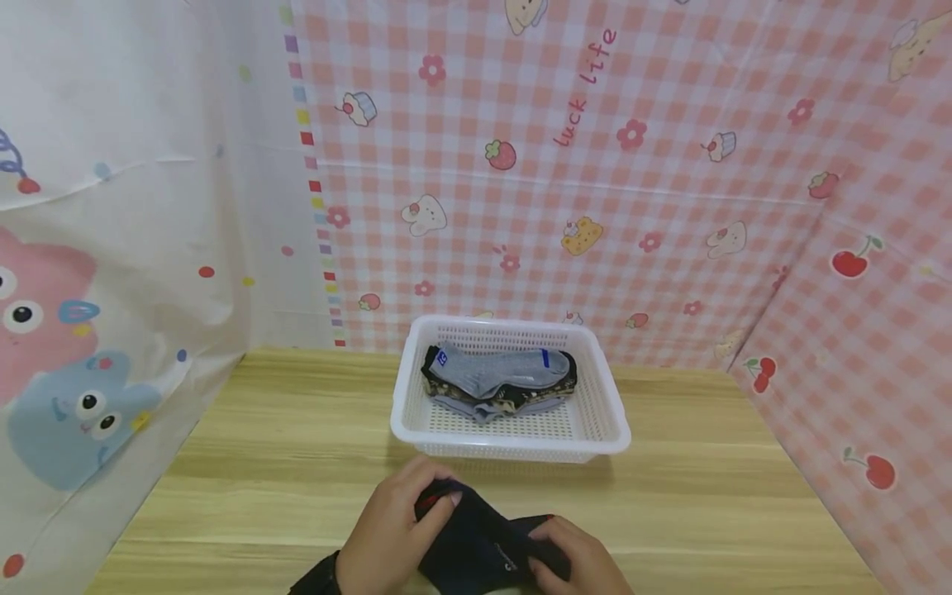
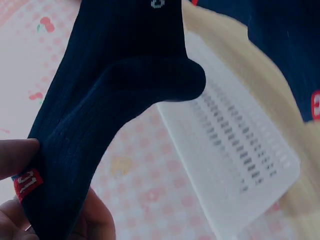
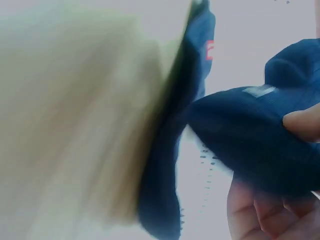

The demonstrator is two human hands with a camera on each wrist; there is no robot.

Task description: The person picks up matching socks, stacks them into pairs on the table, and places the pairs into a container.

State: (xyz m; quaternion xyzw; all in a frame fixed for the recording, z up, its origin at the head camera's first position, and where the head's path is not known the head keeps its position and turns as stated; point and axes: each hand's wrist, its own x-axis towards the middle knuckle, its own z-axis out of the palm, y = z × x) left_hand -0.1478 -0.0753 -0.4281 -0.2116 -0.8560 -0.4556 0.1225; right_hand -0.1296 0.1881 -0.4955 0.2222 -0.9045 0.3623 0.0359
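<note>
A dark navy sock (image 1: 472, 541) with small white lettering stretches between both hands in the head view. My left hand (image 1: 394, 525) pinches it by one end, thumb on top. In the left wrist view, that end of the sock (image 2: 107, 95) carries a red tag (image 2: 27, 185) beside the thumb. My right hand (image 1: 583, 562) grips the other end between thumb and fingers. A second navy sock (image 2: 280, 55) with a red patch shows at the upper right of the left wrist view; in the right wrist view a navy sock (image 3: 167, 165) hangs left of the gripped part.
Beyond the hands, a white perforated basket (image 1: 513, 448) stands on the wood-grain table (image 1: 297, 463). In it lie stacked socks, a grey sock (image 1: 513, 368) on top of camouflage-patterned and lilac-grey ones. Printed cloth (image 1: 461, 190) closes off the back and both sides.
</note>
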